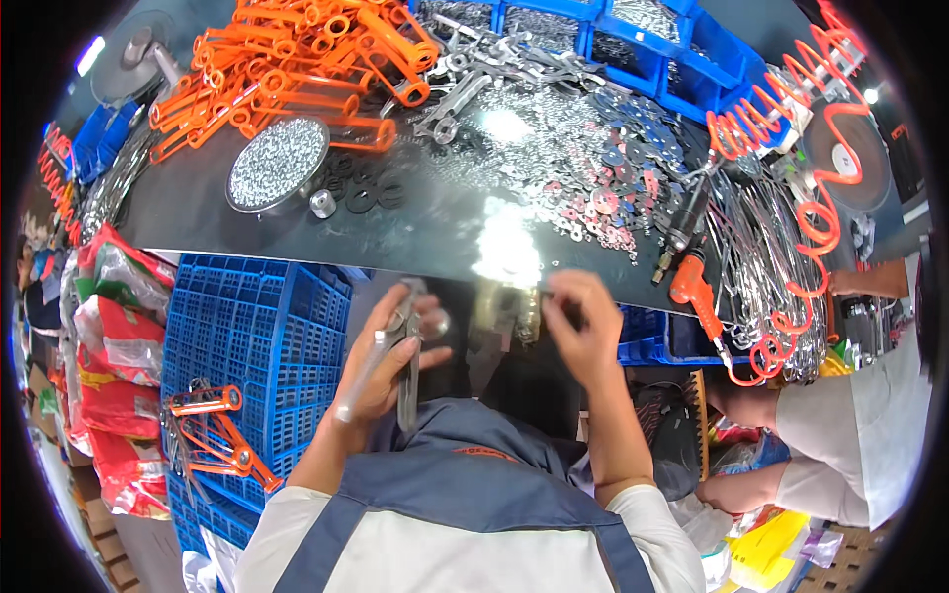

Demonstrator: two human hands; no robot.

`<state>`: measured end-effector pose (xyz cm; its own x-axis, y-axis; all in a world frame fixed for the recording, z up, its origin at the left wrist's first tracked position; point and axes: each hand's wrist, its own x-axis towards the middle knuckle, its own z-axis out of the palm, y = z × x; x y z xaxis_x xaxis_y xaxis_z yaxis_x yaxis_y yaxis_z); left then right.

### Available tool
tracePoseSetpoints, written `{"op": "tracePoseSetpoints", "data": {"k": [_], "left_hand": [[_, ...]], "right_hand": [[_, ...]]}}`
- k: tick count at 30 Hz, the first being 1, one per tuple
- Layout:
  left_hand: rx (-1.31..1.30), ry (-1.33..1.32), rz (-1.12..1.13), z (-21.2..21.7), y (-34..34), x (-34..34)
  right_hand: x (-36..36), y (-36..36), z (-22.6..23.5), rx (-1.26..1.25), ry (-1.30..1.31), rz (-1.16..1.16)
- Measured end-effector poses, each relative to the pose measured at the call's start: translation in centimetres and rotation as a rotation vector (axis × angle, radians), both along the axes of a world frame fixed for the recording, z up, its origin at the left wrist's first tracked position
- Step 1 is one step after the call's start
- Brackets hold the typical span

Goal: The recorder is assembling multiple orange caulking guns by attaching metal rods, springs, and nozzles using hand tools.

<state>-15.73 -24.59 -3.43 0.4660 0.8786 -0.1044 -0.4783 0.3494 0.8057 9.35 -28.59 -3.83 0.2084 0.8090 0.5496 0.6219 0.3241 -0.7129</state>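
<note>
My left hand (pixel 390 351) is in front of the table edge, its fingers closed round a silver metal two-armed part (pixel 406 361). The part's long arms point down toward my apron, and its jointed end is at my fingertips. To the right, my right hand (pixel 588 326) is raised with thumb and forefinger curled together. Whatever its fingertips may hold is too small to make out. Beside those fingertips stands a brassy, shiny upright piece (pixel 529 316) at the table's edge; whether they touch it I cannot tell.
On the dark table (pixel 395 222) lie orange ring-ended handles (pixel 326 49), silver metal parts (pixel 465 89), loose washers (pixel 608 188) and a bowl of small metal pieces (pixel 278 163). An orange power screwdriver (pixel 698 292) hangs right on a coiled hose. Blue crates (pixel 262 346) stand left; another person's legs (pixel 820 435) are right.
</note>
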Motion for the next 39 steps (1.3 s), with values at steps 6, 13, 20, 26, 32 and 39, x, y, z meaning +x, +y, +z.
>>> {"op": "tracePoseSetpoints", "data": {"k": [6,13,20,26,32,39], "left_hand": [[0.171,0.157,0.041,-0.7,1.9,-0.2],[0.286,0.270,-0.012,-0.9,3.0,0.0],[0.296,0.330,0.118,-0.5,2.3,0.2],[0.382,0.230,0.152,-0.2,0.9,2.7],[0.491,0.409,0.212,-0.2,-0.4,3.0],[0.549,0.501,0.250,0.4,-1.1,2.1]], "right_hand": [[1.1,9.6,-0.3,-0.207,0.002,-0.070],[-1.5,15.9,-1.3,-0.511,-0.580,0.059],[-3.3,9.1,3.6,-0.263,0.369,0.100],[-8.2,0.8,1.3,0.039,0.405,0.085],[-8.8,0.3,1.8,0.194,0.108,0.078],[-9.2,-0.4,2.0,0.173,0.029,0.069]]}}
